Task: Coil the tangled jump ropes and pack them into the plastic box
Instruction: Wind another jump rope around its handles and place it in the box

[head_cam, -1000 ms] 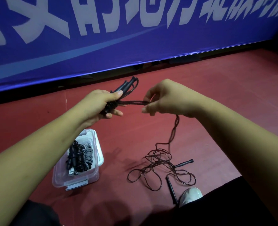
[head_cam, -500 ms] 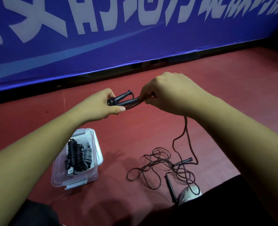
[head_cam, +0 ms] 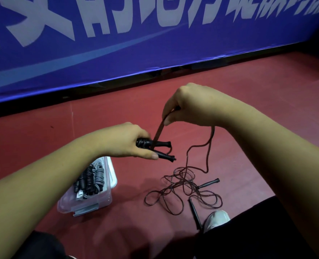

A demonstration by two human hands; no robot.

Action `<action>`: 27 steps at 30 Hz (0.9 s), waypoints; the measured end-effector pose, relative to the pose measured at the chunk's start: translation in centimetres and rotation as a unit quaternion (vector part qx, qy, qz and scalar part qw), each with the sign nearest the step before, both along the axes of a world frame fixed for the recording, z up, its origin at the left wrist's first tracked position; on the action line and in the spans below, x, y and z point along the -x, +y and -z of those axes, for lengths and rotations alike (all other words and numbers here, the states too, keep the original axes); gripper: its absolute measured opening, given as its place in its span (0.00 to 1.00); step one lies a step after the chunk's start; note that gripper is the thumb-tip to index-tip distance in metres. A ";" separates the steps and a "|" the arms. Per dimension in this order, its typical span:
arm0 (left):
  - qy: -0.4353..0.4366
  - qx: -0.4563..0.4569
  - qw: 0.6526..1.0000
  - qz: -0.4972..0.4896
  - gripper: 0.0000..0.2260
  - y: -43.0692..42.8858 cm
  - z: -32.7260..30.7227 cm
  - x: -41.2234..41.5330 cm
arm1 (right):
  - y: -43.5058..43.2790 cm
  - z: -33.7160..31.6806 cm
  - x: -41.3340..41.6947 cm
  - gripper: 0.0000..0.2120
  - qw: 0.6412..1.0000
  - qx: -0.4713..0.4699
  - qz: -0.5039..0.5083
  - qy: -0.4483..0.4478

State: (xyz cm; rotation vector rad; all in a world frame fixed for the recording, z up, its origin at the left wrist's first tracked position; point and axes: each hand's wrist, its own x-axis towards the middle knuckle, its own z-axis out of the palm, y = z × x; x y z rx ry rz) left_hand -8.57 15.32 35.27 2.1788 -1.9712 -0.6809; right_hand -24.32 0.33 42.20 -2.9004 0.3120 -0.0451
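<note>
My left hand [head_cam: 126, 140] grips two black jump-rope handles [head_cam: 161, 149] side by side, with a few turns of cord wound round them. My right hand [head_cam: 189, 104] is above and to the right, pinching the thin dark cord [head_cam: 157, 132], which runs taut down to the handles. From the right hand the cord hangs to a tangled heap of rope [head_cam: 184, 186] on the red floor, where two more black handles [head_cam: 208, 184] lie. A clear plastic box [head_cam: 108, 197] at lower left holds several coiled ropes, black and grey.
A blue banner [head_cam: 155, 43] with white lettering stands along the back of the red floor. My white shoe [head_cam: 217, 218] and dark trouser leg are at the bottom right, beside one loose handle. The box lid lies under the box.
My left hand has dropped lower with the handles and turned them to point right. My right hand rose above them, pulling the cord from level to steeply upward.
</note>
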 end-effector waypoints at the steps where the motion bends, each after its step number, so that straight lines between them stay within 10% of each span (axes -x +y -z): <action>1: 0.030 -0.001 0.999 0.013 0.17 0.1 -0.1 0.1 | -0.4 0.2 0.0 0.07 0.999 -0.032 0.001 0.002; 13: 0.366 0.099 0.925 -0.021 0.12 0.6 -1.7 0.4 | -3.5 5.4 1.1 0.12 0.911 -0.413 0.014 -0.007; 16: 0.435 0.119 0.892 -0.037 0.28 0.4 -1.9 0.1 | -2.8 5.6 0.9 0.23 0.876 -0.482 0.009 0.010; 21: 0.477 0.171 0.860 -0.059 0.16 0.1 -1.8 0.6 | -2.1 5.8 0.5 0.16 0.842 -0.535 0.034 0.052; 27: 0.545 0.216 0.784 -0.204 0.07 -0.6 -1.4 -0.6 | -2.2 5.3 0.3 0.14 0.887 -0.456 0.078 -0.002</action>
